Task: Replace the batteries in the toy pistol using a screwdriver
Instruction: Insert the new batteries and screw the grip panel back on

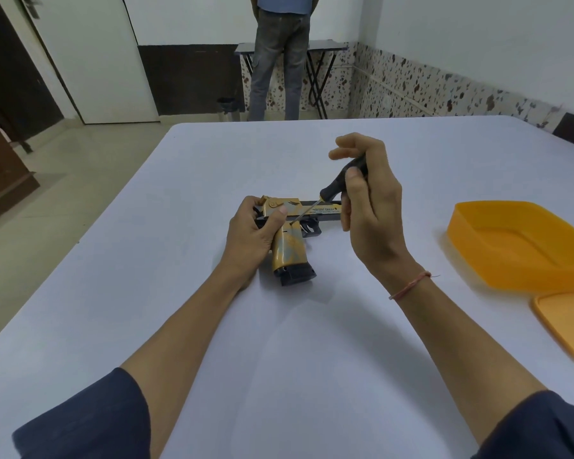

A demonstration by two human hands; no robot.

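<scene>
A gold and black toy pistol (290, 246) lies on its side on the white table (179, 293), barrel pointing right, grip toward me. My left hand (251, 235) presses down on its rear end, thumb on the slide. My right hand (370, 207) grips the black handle of a screwdriver (328, 190). The thin metal shaft slants down to the left, and its tip touches the pistol's body just above the grip. No batteries are visible.
An open orange plastic box (517, 246) stands on the table's right side, with its orange lid (570, 323) lying nearer me. Beyond the table a person (279, 58) stands by a small folding table (325, 48) against the wall.
</scene>
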